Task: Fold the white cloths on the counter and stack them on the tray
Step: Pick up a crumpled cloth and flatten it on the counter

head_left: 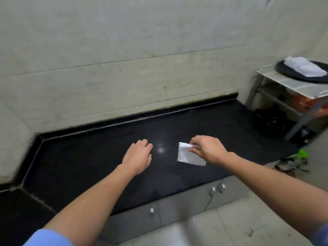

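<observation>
A small folded white cloth hangs just above the black counter, pinched at its top edge by my right hand. My left hand hovers palm down over the bare counter to the left of the cloth, fingers loosely curled and holding nothing. Far to the right, a round black tray rests on a small tiled table. On that tray lies a stack of folded white cloths.
A tiled wall backs the counter. Grey cabinet doors with small knobs run below the counter's front edge. Beside the counter's right end the table's metal frame stands over dark clutter, and something green lies on the floor.
</observation>
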The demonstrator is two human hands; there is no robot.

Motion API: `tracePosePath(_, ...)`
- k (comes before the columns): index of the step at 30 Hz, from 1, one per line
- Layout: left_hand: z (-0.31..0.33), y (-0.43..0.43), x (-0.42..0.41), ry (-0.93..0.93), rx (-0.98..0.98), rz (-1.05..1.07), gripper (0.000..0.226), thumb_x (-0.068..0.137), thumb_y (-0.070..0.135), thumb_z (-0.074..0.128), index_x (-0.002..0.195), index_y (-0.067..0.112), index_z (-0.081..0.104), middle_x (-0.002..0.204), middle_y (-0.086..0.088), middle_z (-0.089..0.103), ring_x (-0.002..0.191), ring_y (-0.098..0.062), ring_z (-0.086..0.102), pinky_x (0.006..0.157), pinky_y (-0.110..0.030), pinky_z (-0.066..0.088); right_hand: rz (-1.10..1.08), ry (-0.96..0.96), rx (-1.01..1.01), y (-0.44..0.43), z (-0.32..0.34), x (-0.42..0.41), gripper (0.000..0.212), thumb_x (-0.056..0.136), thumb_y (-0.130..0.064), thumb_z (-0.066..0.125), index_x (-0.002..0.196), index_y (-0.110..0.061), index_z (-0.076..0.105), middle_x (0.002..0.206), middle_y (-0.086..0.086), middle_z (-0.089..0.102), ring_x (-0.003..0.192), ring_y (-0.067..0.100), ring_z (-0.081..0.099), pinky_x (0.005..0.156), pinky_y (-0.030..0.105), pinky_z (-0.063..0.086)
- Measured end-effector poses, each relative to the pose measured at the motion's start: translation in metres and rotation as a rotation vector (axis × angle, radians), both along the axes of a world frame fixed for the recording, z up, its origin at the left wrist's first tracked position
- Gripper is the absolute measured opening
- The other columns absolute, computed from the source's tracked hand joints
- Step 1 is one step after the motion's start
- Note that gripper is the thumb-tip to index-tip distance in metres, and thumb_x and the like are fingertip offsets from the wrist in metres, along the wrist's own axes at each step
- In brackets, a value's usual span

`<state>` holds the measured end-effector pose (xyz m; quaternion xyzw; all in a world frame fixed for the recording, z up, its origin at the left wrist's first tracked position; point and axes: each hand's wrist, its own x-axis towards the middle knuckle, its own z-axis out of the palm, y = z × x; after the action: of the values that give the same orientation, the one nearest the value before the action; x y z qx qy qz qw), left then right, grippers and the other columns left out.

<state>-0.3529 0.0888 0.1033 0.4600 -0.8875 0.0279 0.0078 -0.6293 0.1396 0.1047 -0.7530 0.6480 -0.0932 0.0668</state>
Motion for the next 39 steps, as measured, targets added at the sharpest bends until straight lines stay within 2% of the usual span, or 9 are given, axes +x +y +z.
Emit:
tracePosePath(8, 0.008, -0.006, -0.254, 0.123, -0.004, -0.225, 0.034, 0.093, 0.03, 0.049, 0.125, 0.016, 0.053, 0.119, -0.004, 0.052, 0.108, -0.025, 0.051, 0.088, -0.037, 0.044, -0.222, 0.018, -0.017, 0.056, 0.02, -0.226, 0.02, 0.093, -0.046, 0.053, 0.102, -0.031, 0.061, 0.101, -0.011, 0.064, 0.094, 0.017, 0.059, 0.069, 0.033, 0.044)
tracePosePath(15, 0.019, -0.017, -0.4, 0.129, -0.011, -0.371, 0.035, 0.093, 0.03, 0.05, 0.125, 0.017, 0.052, 0.119, -0.003, 0.052, 0.105, -0.023, 0.052, 0.086, -0.036, 0.046, -0.388, 0.018, -0.045, 0.077, 0.039, -0.368, 0.018, 0.092, -0.044, 0.056, 0.102, -0.032, 0.063, 0.098, -0.008, 0.067, 0.093, 0.02, 0.061, 0.065, 0.033, 0.041)
tracePosePath(17, 0.022, -0.027, -0.435, 0.144, -0.014, -0.403, 0.035, 0.093, 0.029, 0.051, 0.125, 0.016, 0.053, 0.119, -0.003, 0.053, 0.105, -0.023, 0.053, 0.086, -0.037, 0.047, -0.428, -0.002, -0.06, 0.076, 0.045, -0.402, 0.017, 0.092, -0.044, 0.056, 0.103, -0.032, 0.064, 0.097, -0.008, 0.067, 0.092, 0.019, 0.06, 0.065, 0.035, 0.044)
tracePosePath(23, 0.024, -0.074, -0.557, 0.185, -0.026, -0.496, 0.034, 0.092, 0.029, 0.052, 0.122, 0.015, 0.055, 0.116, -0.006, 0.053, 0.106, -0.026, 0.052, 0.085, -0.041, 0.047, -0.514, -0.015, -0.117, 0.051, 0.073, -0.509, 0.018, 0.091, -0.042, 0.059, 0.101, -0.028, 0.065, 0.092, -0.005, 0.065, 0.086, 0.019, 0.057, 0.065, 0.035, 0.043)
tracePosePath(27, 0.03, -0.109, -0.64, 0.221, -0.016, -0.549, 0.027, 0.091, 0.028, 0.052, 0.114, 0.013, 0.056, 0.109, -0.007, 0.054, 0.101, -0.028, 0.053, 0.081, -0.039, 0.045, -0.569, -0.042, -0.18, 0.025, 0.096, -0.581, 0.01, 0.089, -0.038, 0.063, 0.086, -0.028, 0.063, 0.082, -0.005, 0.062, 0.079, 0.021, 0.057, 0.065, 0.039, 0.047)
tracePosePath(29, 0.036, -0.126, -0.678, 0.223, -0.009, -0.585, 0.028, 0.091, 0.028, 0.051, 0.116, 0.014, 0.055, 0.111, -0.006, 0.053, 0.103, -0.028, 0.052, 0.081, -0.039, 0.045, -0.613, -0.025, -0.191, 0.011, 0.108, -0.615, 0.008, 0.088, -0.038, 0.063, 0.088, -0.03, 0.063, 0.085, -0.005, 0.065, 0.082, 0.023, 0.06, 0.067, 0.04, 0.049)
tracePosePath(32, 0.048, -0.151, -0.732, 0.261, -0.006, -0.61, 0.029, 0.089, 0.027, 0.053, 0.115, 0.014, 0.056, 0.111, -0.006, 0.053, 0.105, -0.027, 0.051, 0.083, -0.04, 0.045, -0.677, 0.001, -0.203, -0.01, 0.123, -0.664, 0.009, 0.089, -0.035, 0.06, 0.095, -0.029, 0.065, 0.095, -0.004, 0.067, 0.089, 0.022, 0.06, 0.068, 0.035, 0.045)
tracePosePath(35, 0.053, -0.171, -0.777, 0.29, 0.007, -0.615, 0.026, 0.086, 0.024, 0.056, 0.109, 0.011, 0.059, 0.107, -0.007, 0.055, 0.104, -0.029, 0.053, 0.085, -0.042, 0.047, -0.69, 0.002, -0.228, -0.029, 0.136, -0.707, 0.004, 0.089, -0.032, 0.06, 0.092, -0.03, 0.062, 0.092, -0.004, 0.065, 0.09, 0.024, 0.06, 0.069, 0.035, 0.044)
tracePosePath(39, 0.055, -0.191, -0.828, 0.272, 0.004, -0.586, 0.027, 0.084, 0.022, 0.056, 0.107, 0.008, 0.06, 0.105, -0.01, 0.056, 0.101, -0.031, 0.055, 0.085, -0.043, 0.047, -0.643, 0.007, -0.262, -0.059, 0.146, -0.762, 0.014, 0.089, -0.029, 0.061, 0.1, -0.023, 0.067, 0.099, 0.001, 0.068, 0.09, 0.024, 0.059, 0.068, 0.032, 0.04)
